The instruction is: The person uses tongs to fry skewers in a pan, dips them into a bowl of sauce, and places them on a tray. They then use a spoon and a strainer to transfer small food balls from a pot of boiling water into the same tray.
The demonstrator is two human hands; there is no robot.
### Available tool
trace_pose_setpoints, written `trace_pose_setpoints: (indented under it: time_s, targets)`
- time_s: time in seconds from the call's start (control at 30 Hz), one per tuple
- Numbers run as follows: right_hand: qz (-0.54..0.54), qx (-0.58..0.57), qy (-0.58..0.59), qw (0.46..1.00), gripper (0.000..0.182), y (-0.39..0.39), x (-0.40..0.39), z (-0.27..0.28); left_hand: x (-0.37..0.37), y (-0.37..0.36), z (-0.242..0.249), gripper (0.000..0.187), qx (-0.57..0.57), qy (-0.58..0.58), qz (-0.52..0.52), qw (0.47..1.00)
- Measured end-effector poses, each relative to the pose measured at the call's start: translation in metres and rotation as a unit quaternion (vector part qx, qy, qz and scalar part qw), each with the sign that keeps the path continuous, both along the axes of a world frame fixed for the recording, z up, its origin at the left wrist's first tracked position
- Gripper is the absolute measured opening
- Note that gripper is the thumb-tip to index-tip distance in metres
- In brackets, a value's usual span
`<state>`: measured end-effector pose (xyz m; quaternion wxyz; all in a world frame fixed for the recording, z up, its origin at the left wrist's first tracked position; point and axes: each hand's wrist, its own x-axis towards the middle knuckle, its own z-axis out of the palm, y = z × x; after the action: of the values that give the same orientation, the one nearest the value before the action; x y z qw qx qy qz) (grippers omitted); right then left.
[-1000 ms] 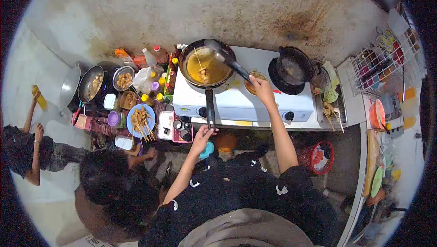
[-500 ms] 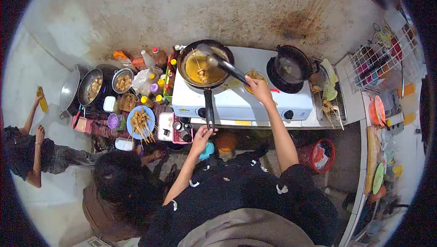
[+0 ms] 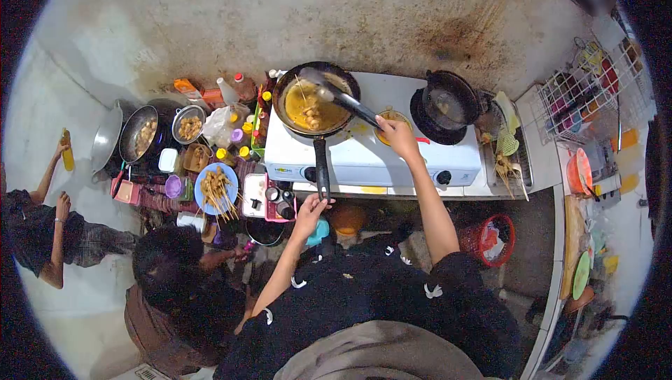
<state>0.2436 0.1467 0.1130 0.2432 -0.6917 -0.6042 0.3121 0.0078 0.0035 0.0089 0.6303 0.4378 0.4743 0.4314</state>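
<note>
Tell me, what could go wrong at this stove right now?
The frying pan holds yellow liquid, and its long handle sticks out past the stove's front edge, where only the left hand grips it; a jolt might tip it. A person crouches close by at the left, so a spill could reach them. The right hand works the ladle low over the pan, so splashes might burn it.

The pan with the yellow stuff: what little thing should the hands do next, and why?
Probably stir gently. The left hand grips the pan handle, steadying the pan, and the right hand holds the ladle with its scoop over the yellow sauce.
</note>
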Motion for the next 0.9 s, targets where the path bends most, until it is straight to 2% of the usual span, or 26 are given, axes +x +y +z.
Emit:
trace_pose_setpoints:
  time_s: [0.13,0.3,0.43,0.53,0.6,0.73,0.83,0.9]
  targets:
    - [0.01,0.038,-0.043,0.998,0.049,0.004,0.003,-0.007,-0.001,0.0,-0.001,0.023,-0.006,0.008,-0.003,1.0]
    - [0.008,0.039,0.003,0.999,0.052,0.005,0.003,-0.003,-0.001,-0.001,-0.002,0.024,-0.004,-0.007,0.001,1.0]
    - [0.019,0.007,-0.037,0.999,0.05,0.004,0.006,-0.003,-0.002,0.0,-0.003,0.025,-0.005,0.005,-0.005,1.0]
    - [0.006,0.002,0.008,1.0,0.051,0.001,0.006,-0.005,-0.002,0.0,-0.005,0.026,-0.008,-0.001,0.0,1.0]
    - [-0.002,0.089,-0.046,0.995,0.051,0.0,0.005,-0.01,-0.002,-0.001,-0.005,0.025,-0.007,-0.003,0.001,1.0]
    - [0.018,0.024,-0.002,1.0,0.052,0.002,0.006,-0.002,-0.002,0.001,-0.008,0.023,-0.007,-0.028,0.004,1.0]
    - [-0.009,0.031,-0.013,0.999,0.052,0.002,0.004,-0.001,-0.002,0.0,-0.007,0.023,0.009,-0.016,0.002,1.0]
    - [0.019,0.1,-0.09,0.991,0.052,0.002,0.005,-0.005,-0.002,0.001,-0.003,0.023,0.002,-0.011,0.001,1.0]
